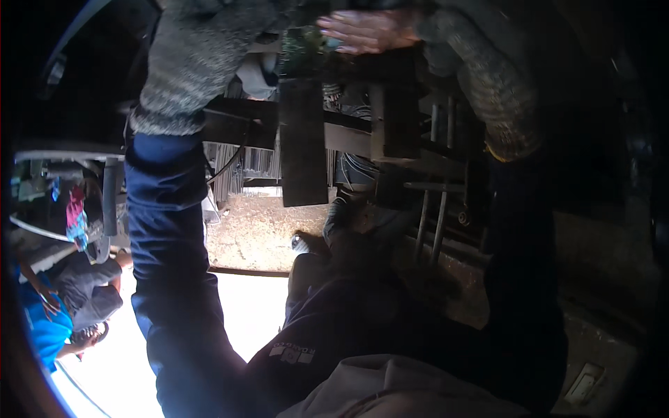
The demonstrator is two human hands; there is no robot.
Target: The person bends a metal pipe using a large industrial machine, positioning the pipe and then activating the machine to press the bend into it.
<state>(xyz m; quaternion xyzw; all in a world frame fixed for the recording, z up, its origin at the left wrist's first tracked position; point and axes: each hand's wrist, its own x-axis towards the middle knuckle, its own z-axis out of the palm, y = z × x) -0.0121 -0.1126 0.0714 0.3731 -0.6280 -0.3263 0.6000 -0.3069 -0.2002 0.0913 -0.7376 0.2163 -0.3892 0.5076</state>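
My left hand (198, 59), in a grey knitted glove, is raised at the upper left beside a long dark flat bar (303, 139). Its fingers are lost in shadow at the top edge, so any grip is hidden. My right hand (376, 31) reaches in from the upper right, in a similar glove. Its lit, pinkish fingers are stretched out towards the left, close to the bar's upper end, and look bare. Just below those fingers is a shorter dark block (401, 118). Whether the fingers touch either piece is unclear in the dark.
A dark crossbeam (348, 139) runs behind the bar. Metal rods (432, 216) stand to the right, and coiled cable (357, 171) hangs behind. At the lower left a person in a blue shirt (49, 320) sits near a bright opening. Colourful cloth (75, 216) hangs above.
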